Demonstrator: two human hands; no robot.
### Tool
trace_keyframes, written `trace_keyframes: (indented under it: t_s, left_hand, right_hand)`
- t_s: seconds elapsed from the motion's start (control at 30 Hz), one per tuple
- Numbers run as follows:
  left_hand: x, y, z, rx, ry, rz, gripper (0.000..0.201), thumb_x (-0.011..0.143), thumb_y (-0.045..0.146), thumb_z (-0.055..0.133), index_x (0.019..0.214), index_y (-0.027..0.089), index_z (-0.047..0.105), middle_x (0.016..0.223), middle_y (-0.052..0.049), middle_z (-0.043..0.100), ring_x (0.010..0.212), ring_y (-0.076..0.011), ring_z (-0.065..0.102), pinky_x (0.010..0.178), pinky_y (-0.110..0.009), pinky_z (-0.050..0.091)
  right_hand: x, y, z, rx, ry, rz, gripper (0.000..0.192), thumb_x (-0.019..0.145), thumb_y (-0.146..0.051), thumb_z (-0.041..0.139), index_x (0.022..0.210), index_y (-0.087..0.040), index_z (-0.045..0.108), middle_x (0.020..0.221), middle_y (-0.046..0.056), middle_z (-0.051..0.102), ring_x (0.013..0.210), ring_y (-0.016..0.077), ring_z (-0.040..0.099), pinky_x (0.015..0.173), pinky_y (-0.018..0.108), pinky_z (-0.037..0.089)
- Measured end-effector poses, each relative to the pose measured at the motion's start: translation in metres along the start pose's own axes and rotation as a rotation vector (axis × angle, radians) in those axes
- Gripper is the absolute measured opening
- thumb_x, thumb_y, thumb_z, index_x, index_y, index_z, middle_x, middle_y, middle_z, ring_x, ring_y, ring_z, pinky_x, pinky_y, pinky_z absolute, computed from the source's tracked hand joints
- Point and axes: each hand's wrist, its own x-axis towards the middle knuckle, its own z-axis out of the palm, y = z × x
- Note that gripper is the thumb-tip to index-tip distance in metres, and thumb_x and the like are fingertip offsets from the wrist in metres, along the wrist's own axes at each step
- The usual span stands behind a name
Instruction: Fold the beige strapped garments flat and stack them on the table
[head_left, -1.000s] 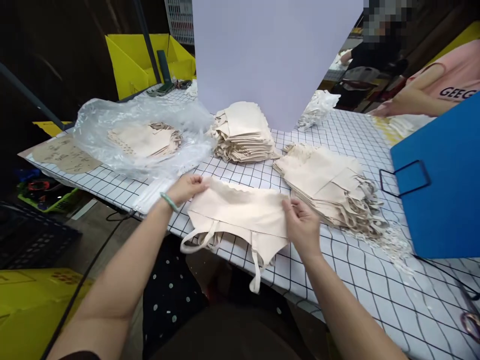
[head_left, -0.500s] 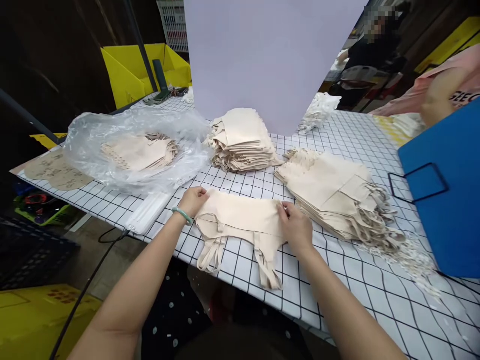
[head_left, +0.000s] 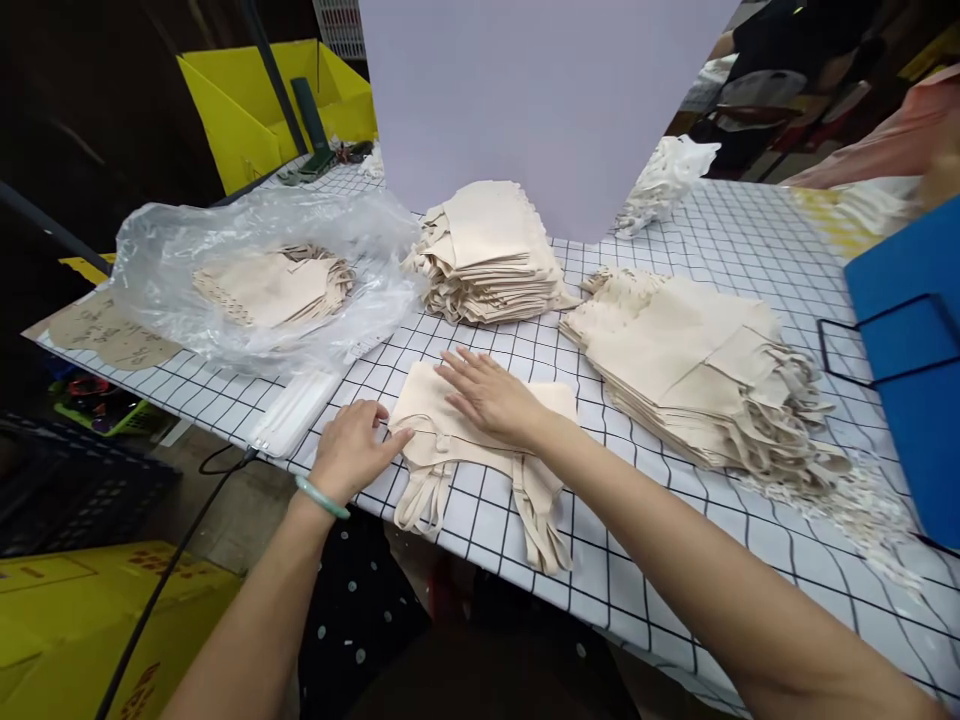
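A beige strappy camisole top lies flat near the table's front edge, its straps hanging toward me. My right hand rests palm down across its middle with fingers stretched out, hiding part of the cloth. Beside the garment's left edge is my left hand, a green bangle on its wrist. Its thumb reaches the cloth's edge, the fingers are bent and apart from the thumb, and nothing is gripped. Similar beige garments form a neat stack behind and a spread pile to the right.
An open clear plastic bag holds more beige garments on the left. A white device with a black cable lies at the front edge. A lavender board stands behind, a blue panel at right. White trimmings and co-workers are farther right.
My right hand has let go of the top's right edge and moved left onto its middle, laid flat. My left hand has released the left corner and drawn back slightly. The view has shifted.
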Motion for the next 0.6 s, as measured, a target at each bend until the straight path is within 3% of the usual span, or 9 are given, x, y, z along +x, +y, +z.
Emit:
trace_keyframes:
  t_s: [0.1, 0.2, 0.27, 0.3, 0.37, 0.43, 0.5, 0.6]
  left_hand:
    - [-0.006, -0.003, 0.015, -0.073, 0.054, -0.062, 0.021, 0.080, 0.038, 0.066, 0.079, 0.020, 0.055, 0.082, -0.004, 0.060, 0.084, -0.0233, 0.057, 0.079, -0.037, 0.045]
    - [-0.012, -0.002, 0.023, -0.194, 0.235, -0.015, 0.013, 0.081, 0.021, 0.057, 0.071, 0.021, 0.049, 0.077, -0.002, 0.056, 0.082, -0.0208, 0.053, 0.080, -0.035, 0.043]
    - [-0.022, -0.002, 0.023, -0.372, 0.328, 0.016, 0.011, 0.082, 0.019, 0.056, 0.073, 0.021, 0.050, 0.079, -0.002, 0.056, 0.081, -0.0192, 0.052, 0.080, -0.034, 0.042]
    - [-0.029, -0.003, 0.022, -0.504, 0.317, 0.016, 0.009, 0.083, 0.020, 0.056, 0.076, 0.021, 0.051, 0.080, -0.002, 0.056, 0.081, -0.0183, 0.052, 0.079, -0.033, 0.043]
    - [-0.046, -0.009, 0.020, -0.811, 0.170, 0.006, 0.009, 0.085, 0.024, 0.060, 0.085, 0.021, 0.051, 0.083, -0.001, 0.056, 0.079, -0.0163, 0.053, 0.076, -0.030, 0.044]
    - [-0.064, -0.016, 0.017, -1.042, -0.063, -0.007, 0.018, 0.085, 0.029, 0.064, 0.095, 0.022, 0.050, 0.085, 0.001, 0.055, 0.076, -0.0141, 0.053, 0.070, -0.027, 0.045]
    - [-0.080, -0.024, 0.015, -1.097, -0.235, -0.027, 0.028, 0.085, 0.030, 0.068, 0.105, 0.024, 0.049, 0.085, 0.002, 0.056, 0.075, -0.0127, 0.053, 0.069, -0.025, 0.045]
    - [-0.095, -0.032, 0.008, -0.984, -0.395, -0.072, 0.032, 0.087, 0.033, 0.067, 0.115, 0.024, 0.053, 0.086, 0.000, 0.062, 0.082, -0.0142, 0.057, 0.080, -0.027, 0.046]
  right_hand:
    - [0.024, -0.004, 0.012, 0.088, -0.090, -0.082, 0.064, 0.102, -0.054, 0.019, 0.156, -0.021, 0.032, 0.165, 0.004, 0.019, 0.153, 0.0247, 0.013, 0.124, 0.049, 0.016]
    - [0.031, -0.003, 0.025, 0.105, -0.124, -0.073, 0.064, 0.103, -0.052, 0.019, 0.156, -0.019, 0.030, 0.164, 0.005, 0.019, 0.153, 0.0247, 0.013, 0.124, 0.048, 0.015]
    - [0.030, -0.001, 0.029, 0.098, -0.113, -0.072, 0.064, 0.103, -0.053, 0.019, 0.157, -0.019, 0.029, 0.164, 0.004, 0.018, 0.153, 0.0243, 0.013, 0.124, 0.047, 0.014]
    - [0.029, 0.000, 0.030, 0.095, -0.109, -0.072, 0.064, 0.102, -0.053, 0.020, 0.157, -0.020, 0.028, 0.164, 0.004, 0.018, 0.153, 0.0242, 0.013, 0.124, 0.047, 0.014]
    - [0.028, 0.000, 0.031, 0.091, -0.112, -0.067, 0.065, 0.102, -0.054, 0.022, 0.157, -0.021, 0.027, 0.165, 0.003, 0.017, 0.153, 0.0239, 0.012, 0.125, 0.046, 0.014]
    - [0.028, 0.000, 0.031, 0.084, -0.122, -0.058, 0.065, 0.102, -0.054, 0.022, 0.158, -0.021, 0.025, 0.165, 0.003, 0.016, 0.153, 0.0236, 0.011, 0.125, 0.045, 0.013]
    - [0.029, -0.001, 0.030, 0.077, -0.124, -0.057, 0.064, 0.102, -0.053, 0.021, 0.158, -0.021, 0.025, 0.165, 0.003, 0.016, 0.153, 0.0235, 0.011, 0.125, 0.045, 0.013]
    - [0.028, -0.001, 0.029, 0.068, -0.114, -0.066, 0.063, 0.103, -0.051, 0.019, 0.158, -0.021, 0.025, 0.165, 0.003, 0.016, 0.153, 0.0234, 0.012, 0.125, 0.045, 0.014]
